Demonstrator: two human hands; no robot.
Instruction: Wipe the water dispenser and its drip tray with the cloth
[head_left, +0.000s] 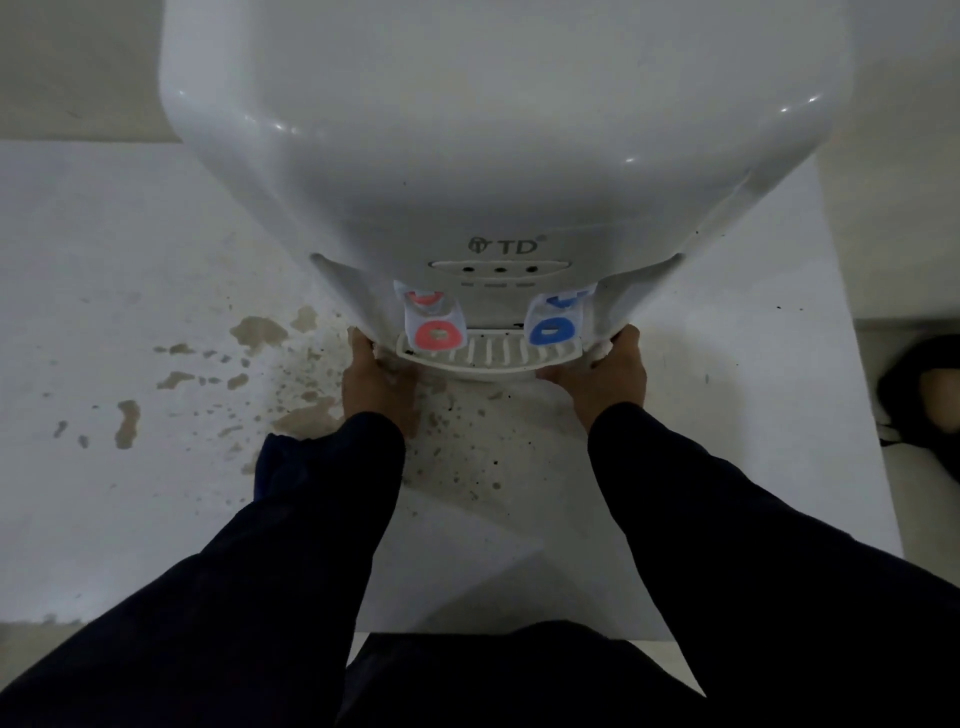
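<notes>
A white water dispenser (498, 130) stands on a white table (104, 519), seen from above. It has a red tap (438, 335) and a blue tap (551, 330). Below the taps juts the white slotted drip tray (488, 358). My left hand (371, 379) grips the tray's left end, with its fingertips against the dispenser's lower body. At the tray's right end my right hand (608, 374) does the same, its thumb under the front rim. A dark blue cloth (270, 467) lies on the table, partly hidden behind my left sleeve; neither hand holds it.
Brown dried stains (260, 332) and specks spread over the table left of and in front of the dispenser. The table's right edge (867, 415) drops to a floor where a dark shoe-like shape (924, 395) sits. A wall stands behind the dispenser.
</notes>
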